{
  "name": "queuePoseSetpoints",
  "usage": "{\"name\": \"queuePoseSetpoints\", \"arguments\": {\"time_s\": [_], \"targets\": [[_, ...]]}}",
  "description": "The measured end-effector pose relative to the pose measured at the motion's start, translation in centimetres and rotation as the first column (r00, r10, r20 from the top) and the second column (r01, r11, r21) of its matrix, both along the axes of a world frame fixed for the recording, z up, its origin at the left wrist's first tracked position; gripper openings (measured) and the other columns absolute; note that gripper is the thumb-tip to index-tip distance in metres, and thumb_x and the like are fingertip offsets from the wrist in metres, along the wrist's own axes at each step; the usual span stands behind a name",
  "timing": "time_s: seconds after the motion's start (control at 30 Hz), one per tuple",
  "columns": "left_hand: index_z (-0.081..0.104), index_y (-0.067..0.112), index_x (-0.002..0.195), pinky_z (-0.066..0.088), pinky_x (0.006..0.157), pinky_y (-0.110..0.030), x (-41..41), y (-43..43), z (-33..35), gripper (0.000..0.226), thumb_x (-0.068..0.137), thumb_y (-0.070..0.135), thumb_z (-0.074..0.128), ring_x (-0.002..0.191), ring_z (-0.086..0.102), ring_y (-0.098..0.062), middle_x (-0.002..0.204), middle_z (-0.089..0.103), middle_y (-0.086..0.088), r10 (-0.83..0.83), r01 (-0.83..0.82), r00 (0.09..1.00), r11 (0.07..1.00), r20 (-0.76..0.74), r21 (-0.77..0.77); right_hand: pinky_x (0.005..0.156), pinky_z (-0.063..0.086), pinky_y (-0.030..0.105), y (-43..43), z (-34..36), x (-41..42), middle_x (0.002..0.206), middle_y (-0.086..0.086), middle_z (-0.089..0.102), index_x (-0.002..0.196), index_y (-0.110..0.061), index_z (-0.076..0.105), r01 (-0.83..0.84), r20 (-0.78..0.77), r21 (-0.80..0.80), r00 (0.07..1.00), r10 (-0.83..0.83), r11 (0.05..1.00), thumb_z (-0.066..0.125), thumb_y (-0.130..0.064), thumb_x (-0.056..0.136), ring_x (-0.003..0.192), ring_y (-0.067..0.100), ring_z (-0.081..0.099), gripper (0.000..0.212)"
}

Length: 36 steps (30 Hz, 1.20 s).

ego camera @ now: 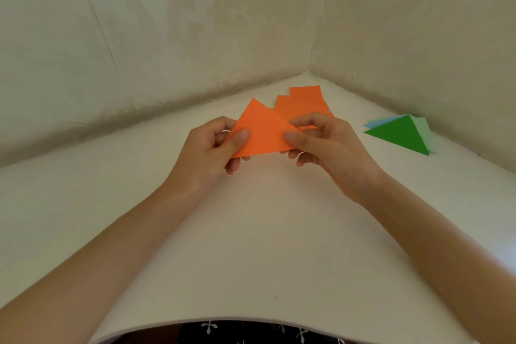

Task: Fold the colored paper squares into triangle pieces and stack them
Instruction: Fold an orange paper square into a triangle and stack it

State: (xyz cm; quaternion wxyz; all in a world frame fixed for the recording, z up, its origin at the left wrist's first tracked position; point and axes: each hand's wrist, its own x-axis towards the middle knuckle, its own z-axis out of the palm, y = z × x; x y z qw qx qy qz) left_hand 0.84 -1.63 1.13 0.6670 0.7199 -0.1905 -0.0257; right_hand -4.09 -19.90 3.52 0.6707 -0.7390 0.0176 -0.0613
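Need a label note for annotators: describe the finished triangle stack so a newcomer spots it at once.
Start on the white table, at the far corner where the walls meet. Just right of that corner, along the right-hand wall, lies the triangle stack. Its top piece is dark green over pale green and blue layers, unlike the orange sheets at the corner.

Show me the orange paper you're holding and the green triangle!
orange paper (261, 134): head view, middle of the folded face.
green triangle (401, 134): head view, middle of its top face.
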Motion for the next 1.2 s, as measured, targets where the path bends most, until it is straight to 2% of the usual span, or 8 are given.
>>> {"name": "queuePoseSetpoints", "arguments": {"time_s": [0.23,0.3,0.37,0.5,0.73,0.9,1.03,1.2], "targets": [[0.061,0.021,0.098,0.034,0.054,-0.016,1.0,0.0,-1.5,0.008,0.091,0.024,0.062,0.055,0.044,-0.002,0.064,0.055,0.002,0.158,-0.198,0.973,0.947,0.169,0.254,0.053,0.041,0.018,0.5,-1.5,0.0,0.055,-0.003,0.065,0.104,-0.019,0.055,0.059,0.008,-0.345,0.998,-0.060,0.937,0.054,-0.012,0.095,0.050,0.003,0.052,0.012],[0.060,0.018,0.108,0.037,0.069,-0.018,1.0,0.0,-1.8,0.023,0.089,0.030,0.063,0.072,0.045,-0.003,0.082,0.053,0.005,0.239,-0.378,0.885,0.869,0.399,0.318,0.052,0.038,0.016,0.7,-1.9,-0.1,0.055,-0.003,0.062,0.108,-0.025,0.050,0.110,0.066,-0.453,0.994,-0.089,0.885,0.052,-0.013,0.095,0.050,0.001,0.049,0.018],[0.060,0.017,0.113,0.033,0.081,-0.027,0.7,-0.1,-1.7,0.037,0.085,0.041,0.057,0.090,0.043,-0.012,0.100,0.049,-0.002,0.157,-0.496,0.736,0.788,0.659,0.365,0.051,0.038,0.016,0.9,-2.1,-0.3,0.056,0.000,0.063,0.105,-0.028,0.049,0.168,0.117,-0.406,0.984,-0.132,0.898,0.050,-0.010,0.094,0.050,0.003,0.049,0.021],[0.067,0.019,0.100,0.034,0.072,-0.031,-0.2,-0.9,-1.4,0.037,0.079,0.047,0.054,0.082,0.041,-0.014,0.095,0.051,-0.004,-0.096,-0.422,0.645,0.782,0.758,0.458,0.055,0.044,0.018,1.3,-2.2,-0.3,0.060,0.002,0.068,0.090,-0.022,0.054,0.205,0.121,-0.177,0.975,-0.186,0.963,0.045,-0.002,0.093,0.053,0.008,0.058,0.022],[0.065,0.020,0.097,0.048,0.047,-0.034,-0.5,-0.4,-1.3,0.016,0.082,0.016,0.060,0.066,0.059,-0.019,0.098,0.050,0.003,-0.093,-0.401,0.659,0.796,0.746,0.454,0.069,0.050,0.024,1.5,-1.7,-0.3,0.085,0.008,0.070,0.090,-0.010,0.061,-0.028,0.066,-0.018,0.997,0.029,0.999,0.045,0.005,0.091,0.075,0.014,0.065,0.022],[0.069,0.007,0.094,0.053,0.070,-0.037,0.3,-0.4,-1.6,0.015,0.083,0.004,0.059,0.079,0.058,-0.011,0.096,0.058,0.000,-0.020,-0.290,0.718,0.900,0.696,0.325,0.076,0.046,0.018,0.9,-1.8,-0.4,0.096,0.002,0.067,0.101,-0.019,0.057,-0.128,0.122,-0.182,0.981,0.151,0.975,0.047,0.001,0.072,0.089,0.006,0.063,0.037],[0.070,0.012,0.098,0.045,0.081,-0.010,0.2,-0.5,-1.1,0.024,0.081,0.002,0.055,0.093,0.058,0.001,0.105,0.056,0.004,0.040,-0.147,0.860,0.974,0.509,0.171,0.075,0.044,0.012,1.1,-1.9,-0.5,0.084,-0.015,0.067,0.089,-0.023,0.063,-0.080,0.235,-0.280,0.961,0.149,0.957,0.061,0.007,0.085,0.082,-0.003,0.062,0.030],[0.058,0.021,0.113,0.046,0.083,-0.013,-1.1,-1.0,0.0,0.040,0.088,-0.009,0.057,0.109,0.060,-0.001,0.128,0.055,0.010,-0.026,0.046,0.995,0.976,0.092,-0.215,0.079,0.045,0.015,1.2,-2.0,-0.5,0.085,-0.021,0.068,0.089,-0.027,0.068,0.013,0.354,-0.280,0.931,0.091,0.960,0.063,-0.002,0.087,0.084,0.000,0.061,0.025]]}}
